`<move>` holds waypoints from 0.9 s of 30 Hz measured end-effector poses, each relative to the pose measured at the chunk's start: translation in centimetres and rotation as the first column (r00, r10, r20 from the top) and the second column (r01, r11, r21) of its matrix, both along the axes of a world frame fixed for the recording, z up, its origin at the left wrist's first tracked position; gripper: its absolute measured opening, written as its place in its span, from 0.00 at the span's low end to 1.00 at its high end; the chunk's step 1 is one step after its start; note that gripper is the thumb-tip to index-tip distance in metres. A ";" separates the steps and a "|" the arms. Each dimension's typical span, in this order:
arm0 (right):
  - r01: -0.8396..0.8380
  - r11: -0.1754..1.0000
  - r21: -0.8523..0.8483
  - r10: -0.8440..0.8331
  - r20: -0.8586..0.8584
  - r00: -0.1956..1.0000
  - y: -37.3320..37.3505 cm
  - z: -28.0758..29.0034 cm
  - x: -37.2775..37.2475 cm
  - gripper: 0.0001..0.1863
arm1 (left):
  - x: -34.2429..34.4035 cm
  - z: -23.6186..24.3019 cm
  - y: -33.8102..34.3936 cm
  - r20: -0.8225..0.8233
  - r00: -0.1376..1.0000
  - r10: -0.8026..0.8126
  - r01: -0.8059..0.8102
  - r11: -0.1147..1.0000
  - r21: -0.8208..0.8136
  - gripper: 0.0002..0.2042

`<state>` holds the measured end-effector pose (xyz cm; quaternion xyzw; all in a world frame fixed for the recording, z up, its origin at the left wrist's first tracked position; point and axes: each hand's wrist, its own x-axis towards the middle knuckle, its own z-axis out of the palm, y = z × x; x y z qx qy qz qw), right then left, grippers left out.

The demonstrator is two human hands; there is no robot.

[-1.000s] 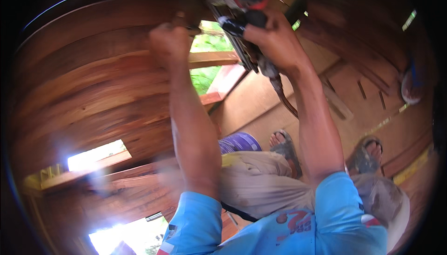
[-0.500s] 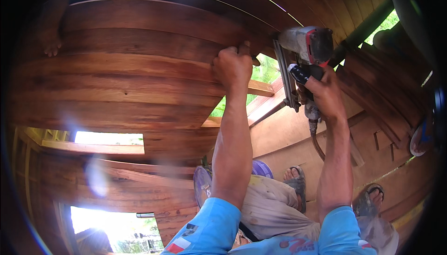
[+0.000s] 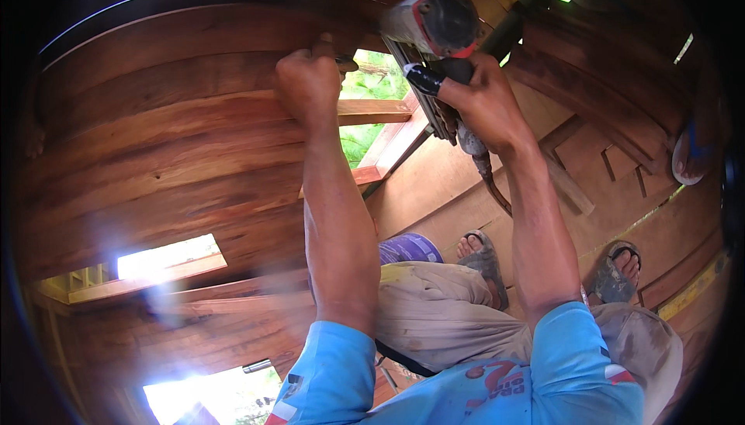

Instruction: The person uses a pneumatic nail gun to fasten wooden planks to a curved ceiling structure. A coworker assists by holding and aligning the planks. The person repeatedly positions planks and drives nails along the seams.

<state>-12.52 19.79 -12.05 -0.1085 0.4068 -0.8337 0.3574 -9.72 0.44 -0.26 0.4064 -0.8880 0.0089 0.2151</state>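
Note:
My right hand (image 3: 489, 103) grips a nail gun (image 3: 434, 25), grey and black with red trim, its slanted magazine toward the wall opening. Dark tape wraps the thumb. A hose (image 3: 495, 192) hangs from the handle. To the left, my left hand (image 3: 306, 88) is closed at the end of a reddish-brown wooden plank (image 3: 194, 76), beside the opening. Something small and dark shows past its fingers; I cannot make it out. The nail gun's nose is hard to see against the dark upper boards.
Wooden framing (image 3: 376, 111) crosses the bright opening. A purple bucket (image 3: 411, 247) stands by my leg. Loose dark boards (image 3: 597, 88) and short wood pieces (image 3: 570, 184) lie on the right of the plank floor (image 3: 434, 184). Another person's sandalled foot (image 3: 689, 157) is at far right.
The view has turned, so the wall, both hands and the nail gun sit farther left and higher. The nail gun stays in my right hand; my left hand remains at the plank's end.

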 end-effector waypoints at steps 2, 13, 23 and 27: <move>0.024 0.999 -0.047 -0.024 0.005 1.000 0.1 -0.6 0.8 0.17 | -0.1 -0.1 -0.1 0.015 1.000 -0.006 0.007 0.997 -0.077 0.22; 0.027 0.998 0.048 -0.023 -0.080 0.997 -1.9 -0.5 0.9 0.22 | -0.1 -0.3 -0.6 0.028 0.999 -0.016 0.019 0.992 -0.126 0.22; 0.026 0.990 -0.138 -0.022 0.033 0.999 -1.8 -3.0 3.7 0.21 | 0.0 -0.4 -1.3 0.042 0.998 -0.048 0.054 0.989 -0.140 0.22; 0.077 0.987 -0.138 -0.085 -0.054 0.995 -2.6 -2.4 4.2 0.21 | 0.0 -0.5 -1.5 0.022 0.999 -0.028 0.030 0.992 -0.119 0.22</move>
